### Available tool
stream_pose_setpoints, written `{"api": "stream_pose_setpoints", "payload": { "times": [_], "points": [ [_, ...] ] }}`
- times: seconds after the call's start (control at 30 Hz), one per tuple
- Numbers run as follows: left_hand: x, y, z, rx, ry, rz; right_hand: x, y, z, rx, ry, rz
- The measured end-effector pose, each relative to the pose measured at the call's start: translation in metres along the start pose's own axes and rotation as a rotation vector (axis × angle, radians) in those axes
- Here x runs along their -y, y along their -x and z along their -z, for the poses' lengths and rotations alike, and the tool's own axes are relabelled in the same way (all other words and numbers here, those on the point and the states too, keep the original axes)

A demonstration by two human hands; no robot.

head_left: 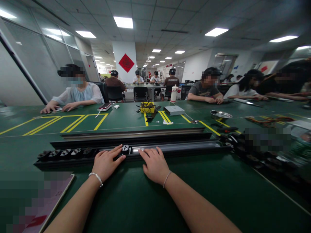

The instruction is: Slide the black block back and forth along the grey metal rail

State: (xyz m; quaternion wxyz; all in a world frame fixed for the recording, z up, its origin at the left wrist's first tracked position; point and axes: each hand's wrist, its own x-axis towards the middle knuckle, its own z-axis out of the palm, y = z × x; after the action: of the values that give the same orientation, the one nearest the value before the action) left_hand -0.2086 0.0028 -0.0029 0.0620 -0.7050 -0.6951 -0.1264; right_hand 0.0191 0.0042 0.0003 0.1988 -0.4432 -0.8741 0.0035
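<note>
Forearms (73,207) stretch over the green bench (131,200) to a black rail (133,157)

Your long black rail lies crosswise on the bench ahead of you, with both hands at it. At your left hand (105,165), the thumb and forefinger stand apart beside a small block (125,149) with a pale top, which sits in the rail between your hands; whether they pinch it, you cannot tell from this view. Your right hand (155,165) lies palm down, fingers loose and spread, grasping nothing, their tips at the glossy strip (184,147) along the rail's right stretch. Toward the rail's left end, you have a row of black pieces (66,153) with silvery tops.

Just behind runs a black bar (136,141), with a grey-topped bar (132,133) beyond it. Past the rail's right end you have a clutter of dark parts (252,157), partly blurred. Near your left forearm lies a flat pinkish thing (54,202), partly pixelated.

Farther across, you face a yellow box (147,107) with black cable on it, a grey box (173,110), a white bottle (174,94) and a metal bowl (221,114). Opposite you on the left sits a person in a pale blue top (84,93), hands on the bench.
</note>
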Motion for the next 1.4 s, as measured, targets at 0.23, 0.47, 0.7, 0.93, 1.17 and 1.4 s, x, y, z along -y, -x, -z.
{"api": "stream_pose_setpoints", "payload": {
  "times": [0.23, 0.47, 0.7, 0.93, 1.17, 1.4],
  "points": [
    [0.0007, -0.0004, -0.0020, -0.001, 0.013, -0.010, -0.0002, 0.0007, -0.0006, -0.009, 0.005, 0.003],
    [0.0004, 0.0001, -0.0016, -0.011, -0.004, -0.017, 0.0004, 0.0002, -0.0004, 0.002, 0.025, -0.002],
    [0.0009, 0.0004, -0.0027, -0.020, -0.008, -0.009, -0.0018, 0.0009, -0.0038, -0.032, -0.004, 0.004],
    [0.0008, -0.0001, -0.0021, -0.015, -0.009, -0.017, -0.0015, 0.0002, -0.0038, -0.017, -0.018, 0.000],
    [-0.0010, 0.0003, -0.0002, -0.014, -0.010, -0.008, -0.0017, 0.0002, -0.0031, -0.023, -0.001, 0.006],
    [0.0003, 0.0003, -0.0009, -0.024, -0.023, -0.016, -0.0015, 0.0003, -0.0029, -0.010, 0.007, 0.007]
  ]
}}
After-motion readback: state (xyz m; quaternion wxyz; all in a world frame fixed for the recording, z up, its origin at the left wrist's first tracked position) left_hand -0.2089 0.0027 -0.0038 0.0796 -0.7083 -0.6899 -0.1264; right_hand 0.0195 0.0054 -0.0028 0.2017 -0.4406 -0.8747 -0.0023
